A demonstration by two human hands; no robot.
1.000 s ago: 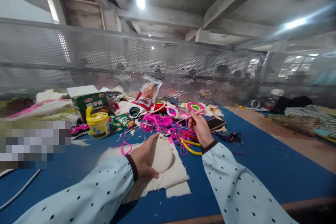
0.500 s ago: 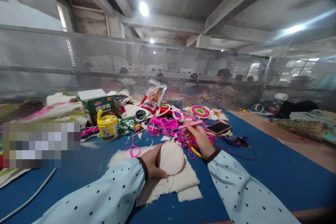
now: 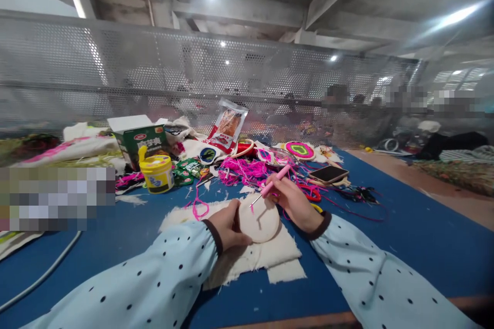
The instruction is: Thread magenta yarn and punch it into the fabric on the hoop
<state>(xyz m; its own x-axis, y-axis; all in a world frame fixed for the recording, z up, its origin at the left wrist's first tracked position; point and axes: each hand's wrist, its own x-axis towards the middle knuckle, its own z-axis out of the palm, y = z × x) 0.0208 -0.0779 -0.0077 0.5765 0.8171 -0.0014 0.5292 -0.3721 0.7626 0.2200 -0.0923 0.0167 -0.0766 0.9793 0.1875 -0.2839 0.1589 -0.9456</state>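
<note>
My left hand (image 3: pixel 228 227) grips the left edge of a round embroidery hoop (image 3: pixel 260 221) stretched with cream cloth, held just above a frayed cream cloth piece (image 3: pixel 258 259) on the blue table. My right hand (image 3: pixel 295 202) holds a pink punch needle tool (image 3: pixel 271 186) like a pen. Its metal tip points down and touches the hoop's cloth near the upper left. Pink yarn (image 3: pixel 247 172) lies in a tangle right behind the hoop.
Behind the yarn lie a yellow tub (image 3: pixel 157 174), a green box (image 3: pixel 142 141), a red snack packet (image 3: pixel 227 128), finished round pieces (image 3: pixel 300 150) and a phone (image 3: pixel 329 174). A perforated metal screen (image 3: pixel 193 77) closes the table's far side. A white cable (image 3: pixel 38 280) runs at the left.
My right hand has come back from the yarn pile toward me and brought the pink tool's tip down onto the hoop. My left hand has kept its hold on the hoop.
</note>
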